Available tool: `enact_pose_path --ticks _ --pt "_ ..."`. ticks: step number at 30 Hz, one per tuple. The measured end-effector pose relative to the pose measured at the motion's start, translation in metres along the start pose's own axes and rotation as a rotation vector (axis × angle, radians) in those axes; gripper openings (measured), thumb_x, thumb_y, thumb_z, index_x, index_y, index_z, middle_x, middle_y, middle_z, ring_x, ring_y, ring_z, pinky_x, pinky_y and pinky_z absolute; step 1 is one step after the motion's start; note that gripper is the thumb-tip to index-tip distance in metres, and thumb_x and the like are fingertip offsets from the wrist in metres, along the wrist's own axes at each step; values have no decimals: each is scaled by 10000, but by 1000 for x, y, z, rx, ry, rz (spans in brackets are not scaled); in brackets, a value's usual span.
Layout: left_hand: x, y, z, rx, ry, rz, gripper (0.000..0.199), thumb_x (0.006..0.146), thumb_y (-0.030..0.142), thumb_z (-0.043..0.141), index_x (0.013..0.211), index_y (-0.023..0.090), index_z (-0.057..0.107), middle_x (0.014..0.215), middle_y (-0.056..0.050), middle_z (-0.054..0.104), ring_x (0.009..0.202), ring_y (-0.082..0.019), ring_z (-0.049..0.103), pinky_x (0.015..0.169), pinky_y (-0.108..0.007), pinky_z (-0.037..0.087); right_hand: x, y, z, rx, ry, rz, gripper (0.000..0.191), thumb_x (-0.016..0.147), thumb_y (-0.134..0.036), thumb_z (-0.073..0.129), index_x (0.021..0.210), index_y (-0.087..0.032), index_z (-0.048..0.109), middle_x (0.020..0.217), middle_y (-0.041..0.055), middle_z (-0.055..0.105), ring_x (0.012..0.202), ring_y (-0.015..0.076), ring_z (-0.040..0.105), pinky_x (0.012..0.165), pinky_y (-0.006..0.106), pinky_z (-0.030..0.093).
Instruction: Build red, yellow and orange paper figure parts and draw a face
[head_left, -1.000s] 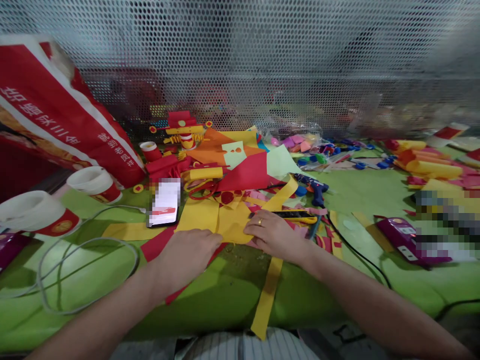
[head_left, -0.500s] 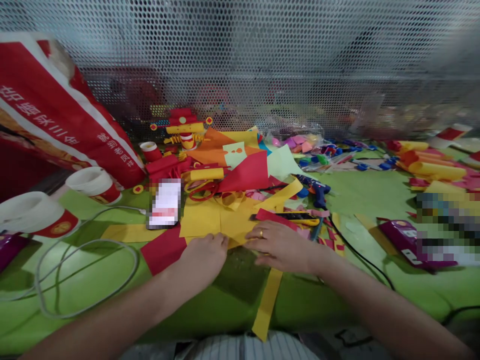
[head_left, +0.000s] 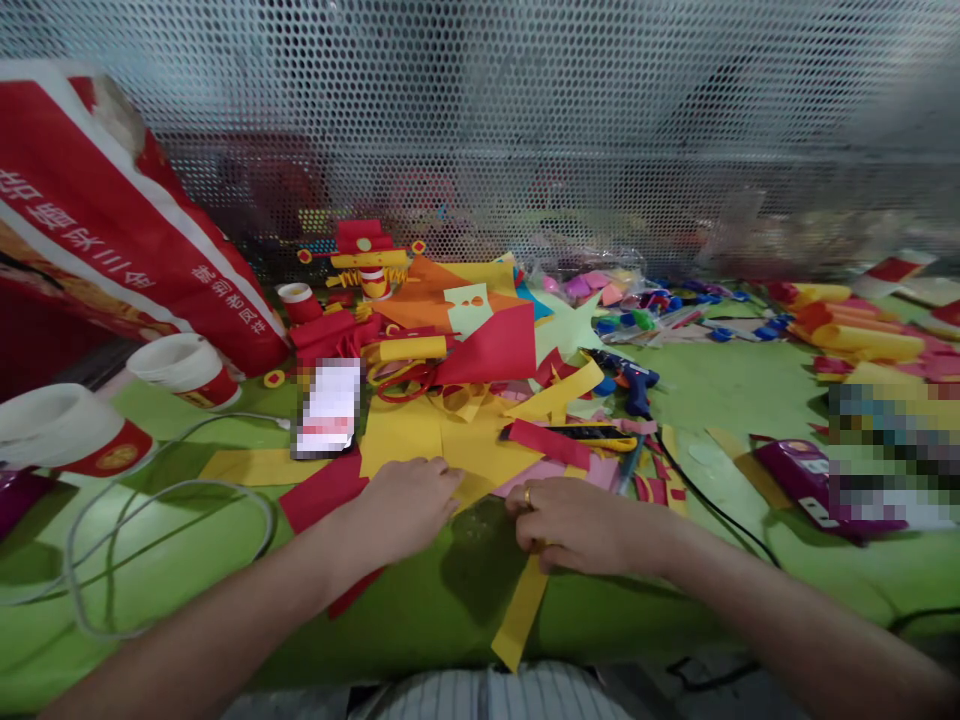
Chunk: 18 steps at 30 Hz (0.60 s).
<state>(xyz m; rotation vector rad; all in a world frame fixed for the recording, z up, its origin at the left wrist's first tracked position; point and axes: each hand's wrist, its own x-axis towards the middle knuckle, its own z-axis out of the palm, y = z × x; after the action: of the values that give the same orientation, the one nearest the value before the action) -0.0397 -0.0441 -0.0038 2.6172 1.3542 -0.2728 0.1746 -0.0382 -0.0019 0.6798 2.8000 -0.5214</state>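
My left hand (head_left: 411, 505) rests at the near edge of a yellow paper sheet (head_left: 401, 440), fingers bent together with their tips on the paper. Under its wrist lies red paper (head_left: 319, 495). My right hand (head_left: 581, 522), with a ring on one finger, is curled over the top end of a yellow paper strip (head_left: 519, 615), which slants down toward the table's front edge. A short red paper strip (head_left: 551, 443) lies across a yellow-handled utility knife (head_left: 611, 437) just beyond my right hand. The fingertips of both hands are partly hidden.
Paper cups (head_left: 184, 370) and a coiled white cable (head_left: 172, 485) are on the left, near a phone (head_left: 328, 410). Red-handled scissors (head_left: 405, 382), a blue glue gun (head_left: 634, 385) and a red-and-yellow paper figure (head_left: 367, 260) stand or lie farther back. A purple device (head_left: 814, 485) sits right.
My right hand has moved off the yellow sheet, toward me and slightly right, onto the yellow strip. The strip has shifted slightly left. Red paper now shows below my left forearm.
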Motion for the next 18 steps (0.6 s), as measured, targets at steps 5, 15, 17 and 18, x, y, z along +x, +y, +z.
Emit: enact_pose_path --ticks 5,15,17,18 --pt "4 -3 -4 -28 -12 -19 351 865 216 353 1134 202 580 1024 -86 664 906 -218 631 700 -311 488 2 3 1 40 15 1 247 758 -216 644 1003 -183 636 1012 75 623 952 194 574 752 281 421" --pt "33 -75 -57 -10 318 -621 387 863 358 350 1101 192 605 1122 -84 642 1006 -266 596 812 -356 468 15 3 6 7 -62 34 70 766 -226 640 821 -189 663 843 29 648 838 174 590 614 249 379" --pt "41 -103 -63 50 330 -704 403 864 368 350 1107 156 592 1132 -121 624 1028 -289 581 814 -377 468 14 1 10 -21 -66 63 91 770 -236 634 835 -175 652 825 44 645 800 185 592 583 261 365" --pt "43 -117 -63 79 339 -725 421 881 363 316 1111 134 583 1137 -134 615 1040 -288 571 812 -374 468 14 1 12 -35 -57 66 100 779 -243 623 839 -166 646 812 52 642 779 188 591 575 266 360"
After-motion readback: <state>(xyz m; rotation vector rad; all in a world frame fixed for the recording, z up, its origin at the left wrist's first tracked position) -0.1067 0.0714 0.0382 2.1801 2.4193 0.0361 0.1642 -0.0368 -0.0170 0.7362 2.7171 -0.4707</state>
